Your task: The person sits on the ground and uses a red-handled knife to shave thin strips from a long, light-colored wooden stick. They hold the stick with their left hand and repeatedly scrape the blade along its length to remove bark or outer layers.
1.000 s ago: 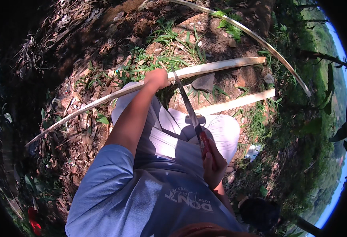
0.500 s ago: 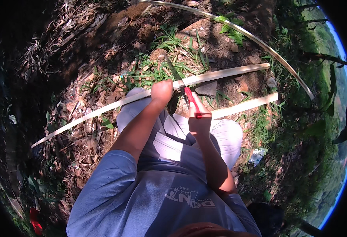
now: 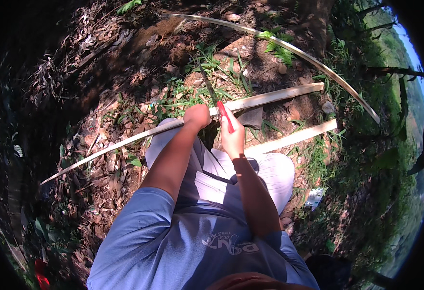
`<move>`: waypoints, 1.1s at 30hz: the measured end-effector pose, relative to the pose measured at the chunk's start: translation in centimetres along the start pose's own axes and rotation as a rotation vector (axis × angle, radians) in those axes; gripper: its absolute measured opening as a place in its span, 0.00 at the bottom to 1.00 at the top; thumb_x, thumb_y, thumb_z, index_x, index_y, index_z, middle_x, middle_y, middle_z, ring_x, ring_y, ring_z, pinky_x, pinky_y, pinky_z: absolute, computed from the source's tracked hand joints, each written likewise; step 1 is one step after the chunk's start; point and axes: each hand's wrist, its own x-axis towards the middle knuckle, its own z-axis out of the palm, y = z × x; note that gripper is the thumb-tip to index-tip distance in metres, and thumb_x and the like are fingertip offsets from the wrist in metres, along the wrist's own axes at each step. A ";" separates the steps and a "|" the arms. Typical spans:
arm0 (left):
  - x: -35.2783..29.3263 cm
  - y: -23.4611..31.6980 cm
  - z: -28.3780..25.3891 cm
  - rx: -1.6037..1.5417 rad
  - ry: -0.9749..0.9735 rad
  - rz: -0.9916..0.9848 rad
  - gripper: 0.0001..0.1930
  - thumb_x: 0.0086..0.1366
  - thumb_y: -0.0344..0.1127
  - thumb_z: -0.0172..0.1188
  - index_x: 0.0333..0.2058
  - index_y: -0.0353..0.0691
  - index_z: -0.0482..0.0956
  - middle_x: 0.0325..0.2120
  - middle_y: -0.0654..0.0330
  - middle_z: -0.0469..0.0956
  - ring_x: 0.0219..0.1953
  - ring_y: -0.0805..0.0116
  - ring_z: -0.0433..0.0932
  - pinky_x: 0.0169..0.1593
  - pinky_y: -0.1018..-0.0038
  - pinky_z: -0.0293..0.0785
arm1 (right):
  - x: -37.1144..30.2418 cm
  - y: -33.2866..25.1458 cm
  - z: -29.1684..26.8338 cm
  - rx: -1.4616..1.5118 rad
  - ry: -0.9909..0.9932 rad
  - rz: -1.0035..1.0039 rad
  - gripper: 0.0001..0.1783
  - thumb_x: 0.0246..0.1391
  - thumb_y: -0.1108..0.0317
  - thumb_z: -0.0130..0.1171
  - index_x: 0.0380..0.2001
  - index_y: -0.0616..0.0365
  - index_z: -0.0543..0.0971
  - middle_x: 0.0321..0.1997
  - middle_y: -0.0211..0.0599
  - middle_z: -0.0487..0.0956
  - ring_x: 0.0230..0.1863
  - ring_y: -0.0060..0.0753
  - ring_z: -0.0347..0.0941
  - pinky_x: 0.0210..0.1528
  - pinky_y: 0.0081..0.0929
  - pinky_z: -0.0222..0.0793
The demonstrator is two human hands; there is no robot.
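Near frame centre: one wooden strip [image 3: 265,99], left hand [image 3: 197,116] closed around it; one saw [image 3: 213,90], crossing the strip, right hand [image 3: 233,138] wrapped round its red handle [image 3: 222,111]. I would hold steady, stroke straight, left hand clear.

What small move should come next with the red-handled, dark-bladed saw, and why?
Probably draw the red-handled saw back a little with the right hand. Its dark blade crosses the long pale wooden strip, most of it beyond the far edge, and the red handle sits close to the strip, leaving seemingly little room forward; the left hand grips the strip just left of the blade.
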 end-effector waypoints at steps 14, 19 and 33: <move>1.7 -1.5 -1.6 0.015 -0.193 0.039 0.21 0.61 0.51 0.74 0.44 0.39 0.92 0.44 0.51 0.91 0.47 0.51 0.90 0.52 0.55 0.86 | -15.4 -12.7 -13.9 -0.147 -0.155 0.219 0.26 0.75 0.71 0.54 0.72 0.63 0.75 0.36 0.30 0.83 0.29 0.14 0.69 0.32 0.19 0.67; 0.1 0.2 -2.4 0.016 -0.129 0.037 0.20 0.61 0.48 0.73 0.47 0.42 0.91 0.49 0.51 0.90 0.50 0.49 0.90 0.54 0.56 0.86 | -14.7 -14.7 -13.5 -0.095 -0.129 0.346 0.27 0.75 0.71 0.54 0.73 0.64 0.74 0.37 0.31 0.83 0.29 0.13 0.69 0.33 0.18 0.66; -0.3 -0.8 4.2 0.037 0.320 0.161 0.07 0.62 0.38 0.66 0.34 0.43 0.87 0.31 0.49 0.89 0.35 0.45 0.90 0.40 0.51 0.86 | -2.9 -3.7 -2.2 0.022 0.014 0.159 0.23 0.72 0.72 0.58 0.68 0.62 0.80 0.34 0.35 0.87 0.29 0.16 0.77 0.34 0.25 0.74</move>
